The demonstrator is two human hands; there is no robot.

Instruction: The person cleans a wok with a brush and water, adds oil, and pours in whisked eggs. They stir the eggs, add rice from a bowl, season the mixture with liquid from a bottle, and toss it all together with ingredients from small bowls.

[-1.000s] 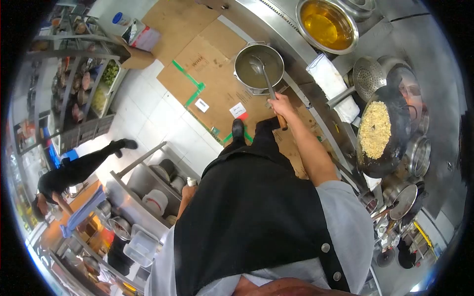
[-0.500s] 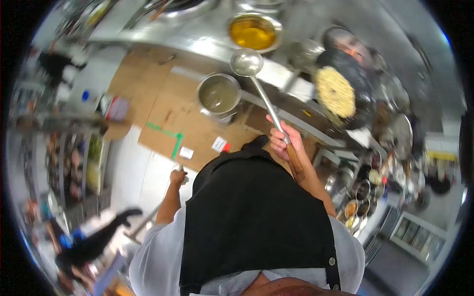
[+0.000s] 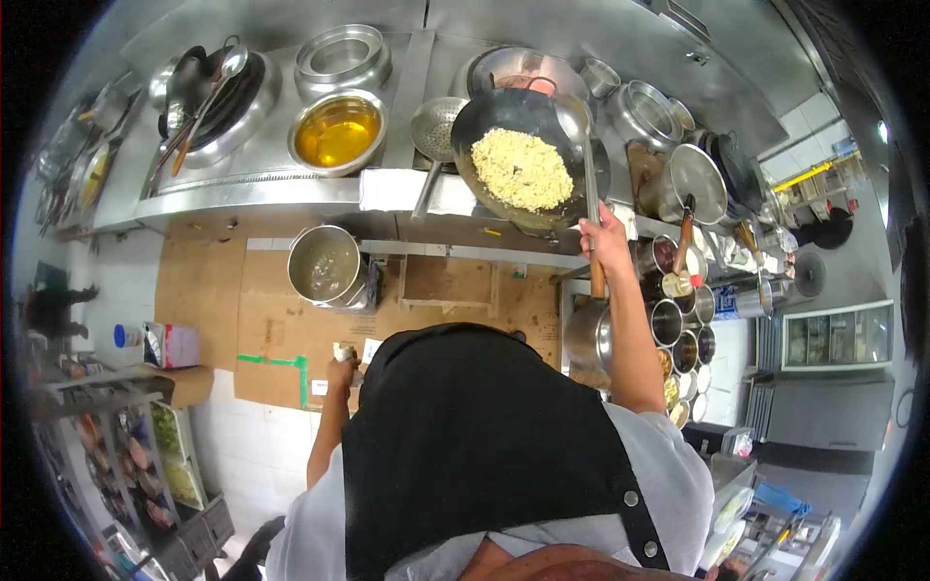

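My right hand (image 3: pixel 605 238) is wrapped round the wooden handle of a long metal ladle (image 3: pixel 591 179). The ladle's bowl hangs over the right rim of a black wok (image 3: pixel 472 114). Pale yellow, crumbly food (image 3: pixel 521 170) lies spread in the wok. Low on the left, my left hand (image 3: pixel 341 374) is closed with a small whitish thing showing above the fingers; I cannot tell what it is. A skimmer (image 3: pixel 438 129) with holes rests just left of the wok, its handle over a white cloth (image 3: pixel 400 190) on the stove's front edge.
A bowl of yellow oil (image 3: pixel 337 134) stands on the stove, left of the skimmer. Below the front edge is a pot of cloudy liquid (image 3: pixel 327 266). Several seasoning containers (image 3: pixel 666 321) and a large pot (image 3: pixel 693 184) are at right. Cardboard (image 3: pixel 266 320) covers the floor.
My view has turned right toward the wok. The ladle, earlier near the oil bowl, has moved to the wok's right rim in my right hand. My left hand stays low and closed.
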